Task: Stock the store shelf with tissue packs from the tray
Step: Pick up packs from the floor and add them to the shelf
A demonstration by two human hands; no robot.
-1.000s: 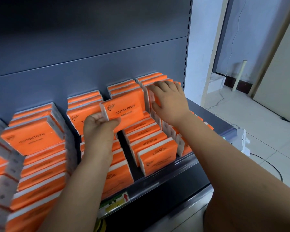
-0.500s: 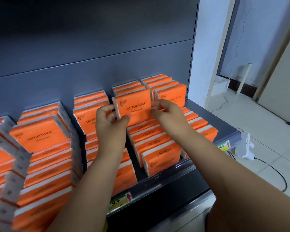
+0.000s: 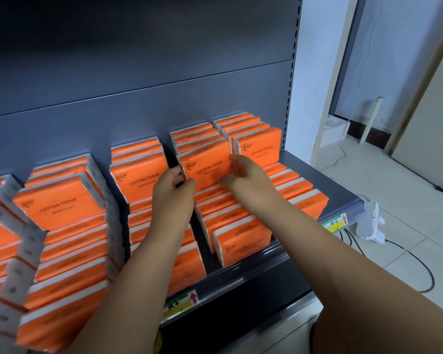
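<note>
Orange tissue packs marked COTTON TISSUE fill the grey shelf in several rows. One upright pack stands at the front of the second stack from the right. My left hand pinches its left edge between thumb and fingers. My right hand holds its right edge, with the fingers curled at the side. To its right stands another upright stack; to its left a further stack. Flat-lying packs sit in front, below my hands. No tray is in view.
The shelf's dark back panel rises behind the packs. Price labels sit on the front rail. At the right is a tiled floor with black cables and a white wall.
My right hand left the rightmost stack and came to the right edge of the pack that my left hand holds. That pack moved back against its stack.
</note>
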